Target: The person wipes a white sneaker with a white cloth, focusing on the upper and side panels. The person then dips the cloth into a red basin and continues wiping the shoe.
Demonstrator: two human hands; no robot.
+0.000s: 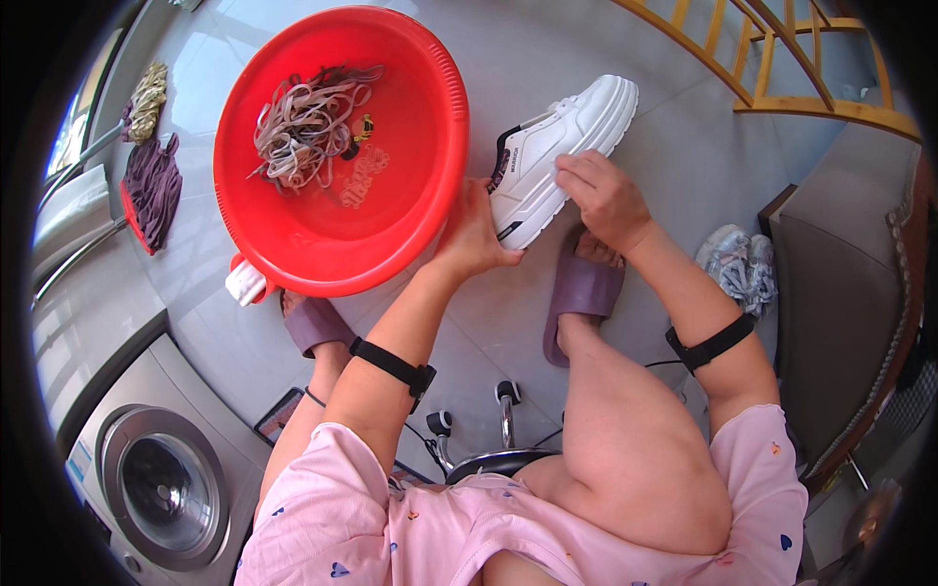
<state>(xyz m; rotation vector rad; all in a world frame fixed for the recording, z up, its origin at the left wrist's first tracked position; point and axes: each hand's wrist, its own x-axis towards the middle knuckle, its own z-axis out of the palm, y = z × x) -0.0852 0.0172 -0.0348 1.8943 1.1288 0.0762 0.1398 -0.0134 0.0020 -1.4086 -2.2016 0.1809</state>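
Note:
My left hand is closed around the heel end of a white low-top sneaker with a dark collar lining and a thick white sole. The sneaker is held tilted, toe pointing away and to the right. Against its right side, at the upper edge of the sole, my right hand has its fingers drawn together; whatever they may pinch is hidden. Just left of the sneaker stands a red plastic basin, close to my left wrist. A tangled heap of pale and brownish shoelaces lies in it.
Purple slippers are on my feet. Wheeled chair legs are below me. A washing machine stands lower left, mops upper left. To the right are a grey padded seat, silvery shoes and a wooden rack.

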